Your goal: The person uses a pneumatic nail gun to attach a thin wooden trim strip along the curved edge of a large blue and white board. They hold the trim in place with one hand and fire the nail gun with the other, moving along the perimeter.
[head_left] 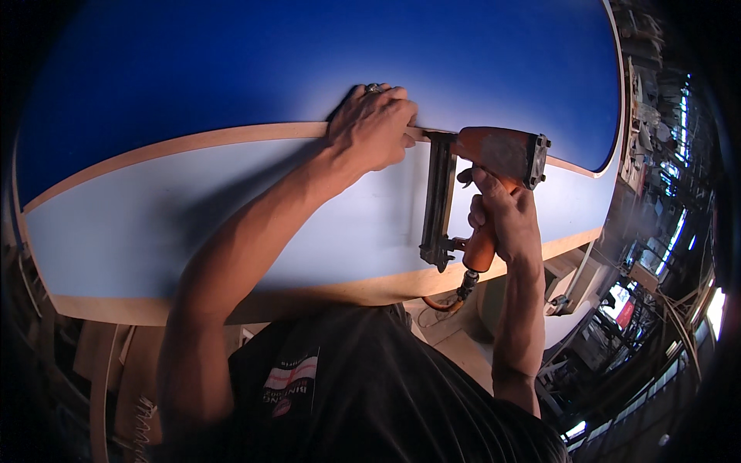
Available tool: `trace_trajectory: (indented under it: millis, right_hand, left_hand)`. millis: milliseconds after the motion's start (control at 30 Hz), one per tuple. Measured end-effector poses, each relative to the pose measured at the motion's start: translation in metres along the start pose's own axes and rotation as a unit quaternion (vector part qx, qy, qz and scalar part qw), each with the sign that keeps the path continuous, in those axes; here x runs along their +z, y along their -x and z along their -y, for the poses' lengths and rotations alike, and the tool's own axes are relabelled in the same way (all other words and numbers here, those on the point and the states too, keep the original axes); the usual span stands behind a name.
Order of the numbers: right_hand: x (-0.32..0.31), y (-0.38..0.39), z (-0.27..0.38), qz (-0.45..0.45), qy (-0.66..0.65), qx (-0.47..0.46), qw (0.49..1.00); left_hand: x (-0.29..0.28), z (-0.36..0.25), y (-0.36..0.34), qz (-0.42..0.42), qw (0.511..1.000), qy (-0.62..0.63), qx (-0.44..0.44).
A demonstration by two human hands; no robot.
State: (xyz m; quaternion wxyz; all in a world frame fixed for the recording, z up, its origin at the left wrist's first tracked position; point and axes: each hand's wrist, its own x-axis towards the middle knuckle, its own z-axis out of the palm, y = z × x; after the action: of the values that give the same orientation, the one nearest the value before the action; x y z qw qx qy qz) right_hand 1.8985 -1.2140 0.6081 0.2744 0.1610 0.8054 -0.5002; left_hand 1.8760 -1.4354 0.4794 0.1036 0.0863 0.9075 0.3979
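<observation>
My right hand point(505, 216) is wrapped round the handle of an orange air nail gun point(502, 154), its forefinger up by the trigger. The gun's nose touches a pale wooden strip point(208, 140), and its dark magazine hangs down in front of a white panel point(309, 239). Just left of the nose, my left hand point(374, 127) grips the same strip with bent fingers; a ring shows on one of them. Beyond the strip spreads a wide blue panel point(309, 62). Some of the left fingertips are hidden.
An air hose point(444, 305) runs from the gun's handle below the white panel's wooden near edge point(332, 297). Wooden boards point(100, 363) stand at the lower left. Cluttered workshop shelving and timber point(648, 285) lie off to the right.
</observation>
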Motion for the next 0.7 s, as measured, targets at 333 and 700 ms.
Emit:
trace_trajectory:
  millis: [333,700]
  right_hand:
    - [0.003,0.002,0.01,-0.001,0.041,0.019,0.999]
    - [-0.002,0.005,0.005,-0.018,-0.007,0.023,1.0]
  left_hand:
    - [0.002,0.002,-0.003,-0.005,1.0,0.007,0.004]
    - [-0.006,-0.004,-0.013,0.005,1.0,0.014,-0.001]
